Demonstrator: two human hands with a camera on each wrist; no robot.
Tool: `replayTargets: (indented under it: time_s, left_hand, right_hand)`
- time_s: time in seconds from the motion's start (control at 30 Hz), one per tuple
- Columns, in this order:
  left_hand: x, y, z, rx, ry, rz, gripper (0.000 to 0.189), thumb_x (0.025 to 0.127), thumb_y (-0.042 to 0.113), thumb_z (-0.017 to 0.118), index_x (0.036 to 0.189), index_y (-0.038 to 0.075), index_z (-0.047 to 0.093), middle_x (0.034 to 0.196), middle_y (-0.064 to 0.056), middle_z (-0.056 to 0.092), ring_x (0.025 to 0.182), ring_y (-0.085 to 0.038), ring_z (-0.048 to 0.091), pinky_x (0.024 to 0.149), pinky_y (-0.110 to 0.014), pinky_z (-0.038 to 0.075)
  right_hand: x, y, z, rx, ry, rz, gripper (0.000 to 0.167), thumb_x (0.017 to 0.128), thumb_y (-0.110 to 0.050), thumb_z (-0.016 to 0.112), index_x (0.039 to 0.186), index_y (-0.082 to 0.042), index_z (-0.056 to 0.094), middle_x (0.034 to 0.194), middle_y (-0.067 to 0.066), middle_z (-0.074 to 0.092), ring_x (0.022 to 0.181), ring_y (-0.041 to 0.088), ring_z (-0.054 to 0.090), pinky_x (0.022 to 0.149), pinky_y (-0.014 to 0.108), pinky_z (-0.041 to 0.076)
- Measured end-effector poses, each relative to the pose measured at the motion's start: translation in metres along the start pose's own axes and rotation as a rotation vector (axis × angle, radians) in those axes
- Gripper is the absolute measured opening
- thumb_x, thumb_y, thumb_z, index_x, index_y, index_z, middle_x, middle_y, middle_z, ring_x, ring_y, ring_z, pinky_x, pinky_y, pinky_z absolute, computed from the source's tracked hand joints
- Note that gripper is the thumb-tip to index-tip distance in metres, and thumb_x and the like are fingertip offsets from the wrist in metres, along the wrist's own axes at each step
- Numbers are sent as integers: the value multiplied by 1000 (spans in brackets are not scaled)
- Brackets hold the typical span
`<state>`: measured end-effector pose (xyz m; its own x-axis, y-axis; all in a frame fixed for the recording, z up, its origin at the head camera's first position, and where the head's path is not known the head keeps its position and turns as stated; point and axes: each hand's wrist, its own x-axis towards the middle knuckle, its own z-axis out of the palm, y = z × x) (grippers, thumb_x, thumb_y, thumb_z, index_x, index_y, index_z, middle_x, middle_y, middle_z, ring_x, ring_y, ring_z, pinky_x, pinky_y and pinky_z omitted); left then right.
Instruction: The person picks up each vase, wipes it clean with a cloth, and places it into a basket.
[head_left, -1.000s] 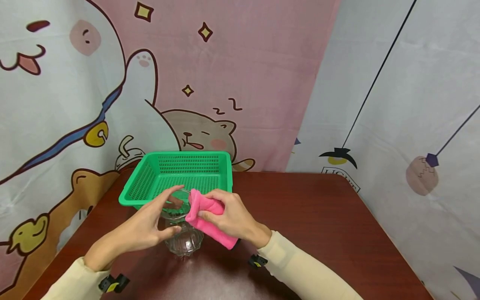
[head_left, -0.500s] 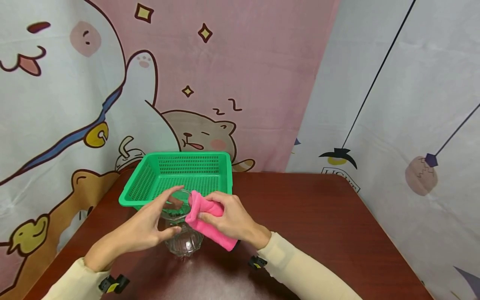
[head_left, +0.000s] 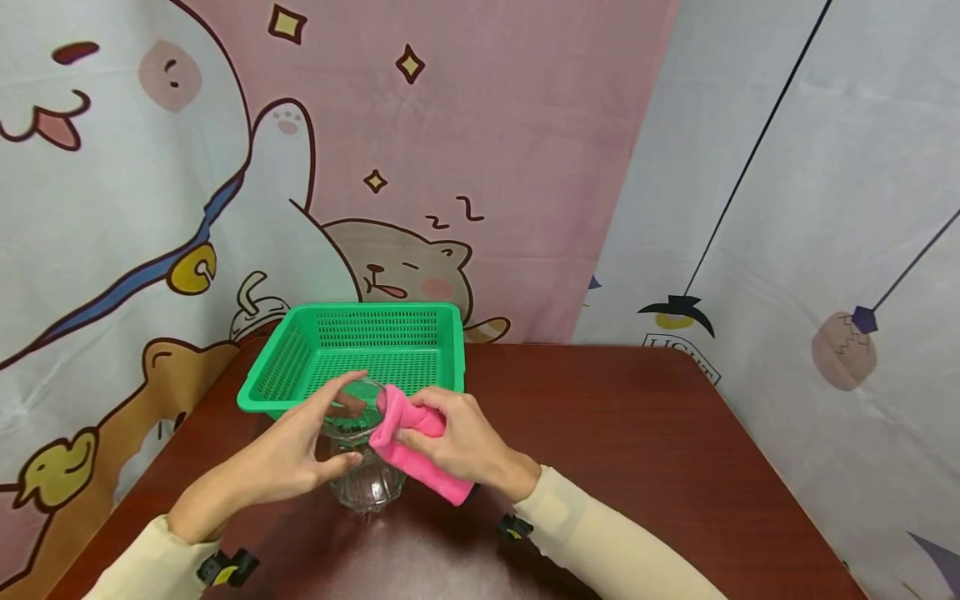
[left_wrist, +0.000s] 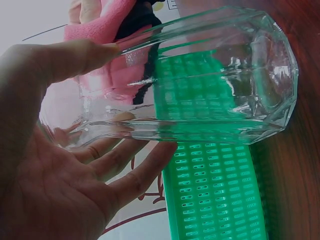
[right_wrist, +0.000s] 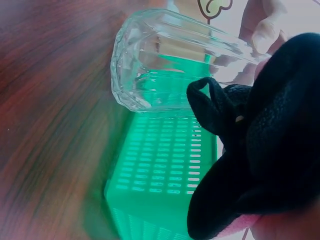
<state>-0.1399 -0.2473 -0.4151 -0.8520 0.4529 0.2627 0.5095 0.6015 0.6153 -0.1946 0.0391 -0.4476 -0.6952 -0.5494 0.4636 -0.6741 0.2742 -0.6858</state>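
A clear faceted glass vase [head_left: 369,485] stands mouth-up in front of the basket in the head view. My left hand [head_left: 288,454] holds it near the rim, thumb on the near side and fingers round the far side. In the left wrist view the vase [left_wrist: 200,85] spans the frame, its thick base away from my palm. My right hand [head_left: 472,437] grips a folded pink cloth [head_left: 427,467] right at the vase's rim. The cloth's black side [right_wrist: 280,135] fills much of the right wrist view and hides most of that hand.
Behind the vase, a green perforated plastic basket [head_left: 450,358] sits at the back left of the dark red-brown wooden table [head_left: 600,433]. A curtain [head_left: 525,167] with cartoon animals hangs along the table's back edge.
The right hand and the pink cloth have shifted slightly down and left at the vase's rim. The left hand and the vase hold their place.
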Motion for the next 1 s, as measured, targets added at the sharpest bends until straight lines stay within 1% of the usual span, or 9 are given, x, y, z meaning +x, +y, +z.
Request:
replayTargets:
  time_s: [0.13,0.27,0.43,0.57,0.7,0.8,0.87,0.93,1.0]
  left_hand:
    - [0,0,0,7,1,-4,107,96,11,96,181,18,31,146,-13,73,137,-39,76,103,-45,71]
    - [-1,0,1,26,0,-10,107,96,12,96,181,19,31,146,-11,73,137,-38,76,104,-46,71]
    - [-1,-1,0,49,2,-12,106,97,15,96,181,19,31,146,-10,74,137,-36,76,104,-46,70]
    - [-1,0,-1,60,4,-10,106,98,15,96,181,19,30,146,-9,74,136,-35,76,104,-47,70]
    - [-1,0,-1,67,5,-13,106,98,17,96,181,20,30,146,-8,74,136,-34,76,105,-47,70]
    - [-1,1,-1,66,5,-16,105,99,20,96,181,20,30,146,-8,74,137,-34,76,105,-47,70]
    - [-1,1,-2,63,3,-18,105,99,22,95,182,21,30,146,-8,74,137,-34,76,105,-47,70]
    - [-1,1,-2,58,1,-21,105,100,23,95,182,21,30,146,-8,74,137,-34,76,105,-47,70]
    - [-2,1,-2,55,-2,-24,104,100,24,95,182,22,30,147,-7,74,137,-34,76,105,-47,70]
  right_hand:
    - [-3,4,4,-81,-40,-35,28,101,-20,93,125,-8,83,116,5,83,96,9,70,80,19,60]
    - [-5,7,7,-190,-84,-83,34,102,-24,92,130,-7,84,126,8,85,109,15,78,90,21,63]
    - [-5,5,5,-228,-129,-56,39,103,-26,91,136,-6,83,134,10,85,120,20,81,101,29,66]
    - [-6,4,4,-267,-176,-17,41,105,-29,90,138,-6,83,128,7,85,110,15,77,94,25,63]
    - [-8,6,4,-312,-225,12,43,106,-31,89,139,-6,82,116,3,83,95,12,68,81,22,55]
    - [-9,9,5,-350,-256,26,44,106,-33,89,139,-5,82,120,4,84,102,14,75,88,25,62]
    - [-10,11,5,-374,-280,38,45,106,-34,89,139,-5,82,126,5,85,112,16,79,97,28,67]
    - [-11,13,6,-399,-307,50,44,106,-35,89,139,-6,82,131,6,85,120,18,81,105,31,68]
    - [-13,15,7,-410,-334,63,44,106,-35,89,139,-7,82,133,6,85,121,18,80,105,31,67]
